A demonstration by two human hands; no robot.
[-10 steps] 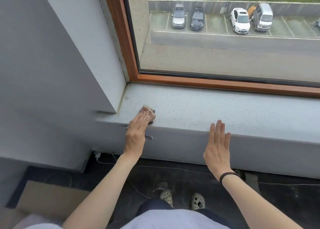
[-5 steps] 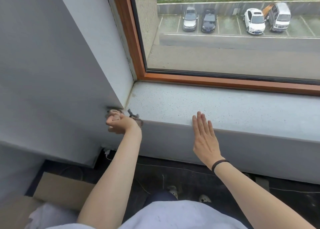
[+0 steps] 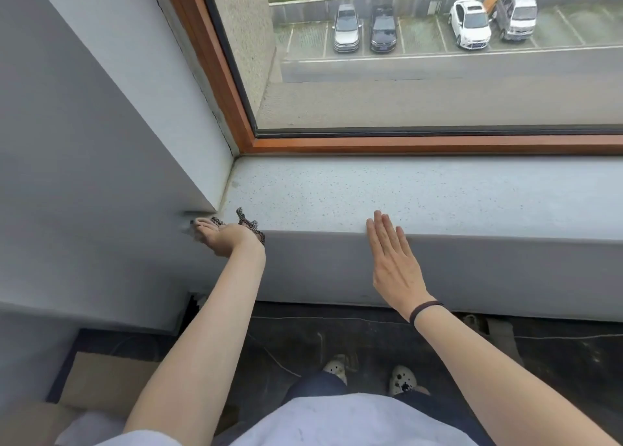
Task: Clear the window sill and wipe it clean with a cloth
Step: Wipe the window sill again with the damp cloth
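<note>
1. A person stands over a window sill (image 3: 421,192), with the left hand (image 3: 224,240) working at its left front corner, where the sill meets the wall (image 3: 84,142).
2. The left grip is closed on a dark checked cloth (image 3: 251,224), whose frayed ends poke out behind the hand and beside the fingers. The cloth is at the sill's very edge, close against the wall, apparently so that it can reach the corner and the lip.
3. The right hand (image 3: 394,260) lies flat against the sill's front face with its fingers straight. Its tips reach the top edge and its grip is open on nothing. It appears to steady the body during the lean to the left.
4. Judging by the sill's speckled top, the clearing looks done and wiping is the step in hand.
5. A discoloured line (image 3: 226,189) runs along the joint between sill and wall. It probably explains the attention given to this end.
6. A wooden window frame (image 3: 404,143) borders the sill at the back, and parked cars (image 3: 347,29) stand far below beyond the glass.
</note>
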